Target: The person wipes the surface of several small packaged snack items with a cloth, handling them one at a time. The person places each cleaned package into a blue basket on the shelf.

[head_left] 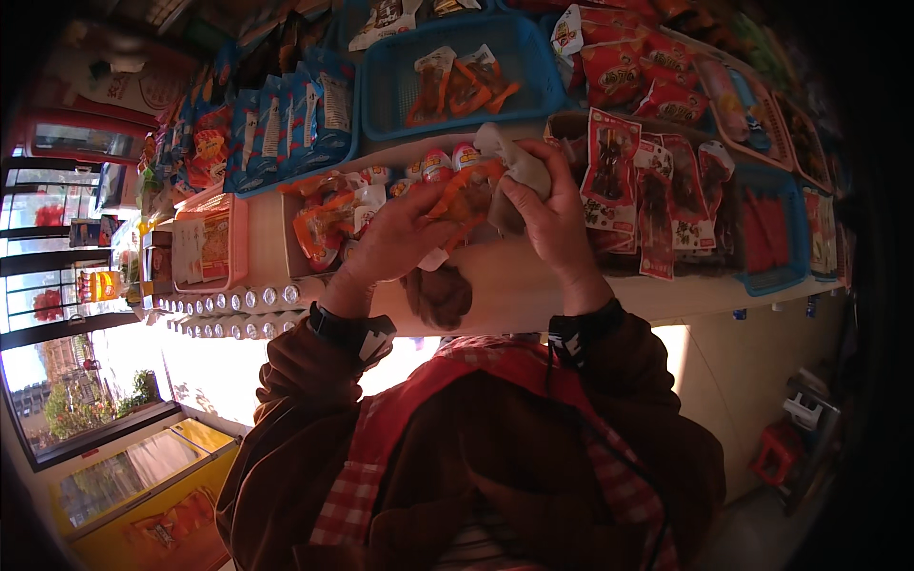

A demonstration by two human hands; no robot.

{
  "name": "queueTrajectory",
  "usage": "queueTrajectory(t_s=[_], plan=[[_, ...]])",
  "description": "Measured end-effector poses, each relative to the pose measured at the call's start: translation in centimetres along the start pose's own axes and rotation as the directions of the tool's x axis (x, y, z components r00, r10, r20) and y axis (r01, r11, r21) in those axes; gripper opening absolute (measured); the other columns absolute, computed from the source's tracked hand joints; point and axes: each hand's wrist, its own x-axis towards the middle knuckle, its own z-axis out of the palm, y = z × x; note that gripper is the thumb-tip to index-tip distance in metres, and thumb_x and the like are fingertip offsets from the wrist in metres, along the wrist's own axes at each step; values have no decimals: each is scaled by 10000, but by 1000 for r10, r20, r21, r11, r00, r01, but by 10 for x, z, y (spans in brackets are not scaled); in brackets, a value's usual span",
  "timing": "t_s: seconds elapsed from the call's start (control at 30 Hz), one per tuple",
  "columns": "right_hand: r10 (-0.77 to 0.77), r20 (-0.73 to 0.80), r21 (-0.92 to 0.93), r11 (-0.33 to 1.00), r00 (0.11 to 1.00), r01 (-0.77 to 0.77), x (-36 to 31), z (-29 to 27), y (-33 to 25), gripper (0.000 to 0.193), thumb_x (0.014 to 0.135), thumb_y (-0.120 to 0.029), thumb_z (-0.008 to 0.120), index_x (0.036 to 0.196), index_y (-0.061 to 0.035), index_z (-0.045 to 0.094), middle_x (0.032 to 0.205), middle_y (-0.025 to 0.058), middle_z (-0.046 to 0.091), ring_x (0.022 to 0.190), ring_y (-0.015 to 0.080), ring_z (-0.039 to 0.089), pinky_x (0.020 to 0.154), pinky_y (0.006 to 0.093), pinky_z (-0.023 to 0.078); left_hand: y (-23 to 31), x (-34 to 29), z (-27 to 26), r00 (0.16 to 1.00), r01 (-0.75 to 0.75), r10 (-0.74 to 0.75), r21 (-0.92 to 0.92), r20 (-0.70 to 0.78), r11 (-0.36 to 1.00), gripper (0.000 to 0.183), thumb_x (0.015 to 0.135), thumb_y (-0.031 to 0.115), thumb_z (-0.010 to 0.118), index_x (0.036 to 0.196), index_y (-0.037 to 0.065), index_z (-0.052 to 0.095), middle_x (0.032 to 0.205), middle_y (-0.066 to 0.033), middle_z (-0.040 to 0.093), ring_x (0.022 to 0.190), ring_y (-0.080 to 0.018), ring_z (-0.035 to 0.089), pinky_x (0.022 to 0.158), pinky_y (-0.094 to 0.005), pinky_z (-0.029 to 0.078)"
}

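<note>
My left hand [402,234] is closed on an orange and clear snack packet [468,198] above the shelf front. Close beside it, my right hand [550,211] grips a crumpled grey-white cloth [514,164], which lies against the packet's right end. Just below my left hand, a bunched brown cloth [440,297] rests at the shelf's near edge. A box of similar orange packets [324,226] stands to the left of my left hand. Round red-and-white capsules [437,166] sit just beyond the held packet.
Ahead is a blue basket [381,124] with a few orange packets. Blue snack bags [276,128] fill a tray at the left, above rows of cans [235,301]. Red packets [657,190] hang over a box at the right, beside another blue basket [798,238].
</note>
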Motion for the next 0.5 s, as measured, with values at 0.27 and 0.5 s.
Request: queueTrajectory(t_s=[0.27, 0.5], plan=[[97, -151, 184, 981, 984, -68, 19, 2, 6, 326, 970, -111, 688, 1260, -34, 561, 1112, 28, 624, 986, 87, 576, 850, 262, 494, 31, 84, -64, 964, -30, 34, 21, -262, 999, 437, 942, 77, 698, 1343, -20, 553, 1138, -89, 712, 986, -113, 653, 833, -271, 535], [62, -106, 41, 997, 992, -58, 51, 23, 12, 378, 957, -191, 695, 1270, -27, 559, 1101, 72, 663, 999, 127, 613, 864, 292, 511, 26, 154, -104, 988, -104, 146, 488, -51, 867, 389, 892, 117, 731, 1264, 55, 639, 1121, -102, 721, 995, -197, 694, 850, -331, 551]])
